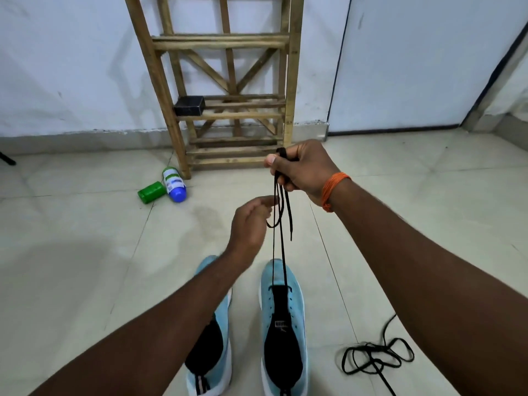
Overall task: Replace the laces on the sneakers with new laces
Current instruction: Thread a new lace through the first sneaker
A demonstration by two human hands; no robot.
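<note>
Two light blue sneakers stand side by side on the floor tiles, toes pointing away from me. The right sneaker (285, 327) has a black lace (284, 252) running up from its front eyelets. My right hand (303, 170) grips both strands of that lace, held high above the shoe. Lower and to the left, my left hand (248, 224) pinches a hanging part of the same lace between thumb and fingertips. The left sneaker (211, 338) is partly hidden under my left forearm and shows no lace.
A loose black lace (377, 357) lies tangled on the floor at the right. A wooden rack (228, 115) leans against the white wall ahead, with a small black box (189, 105) on its shelf. A green container (151, 191) and a white-blue bottle (175, 184) lie near the rack's foot.
</note>
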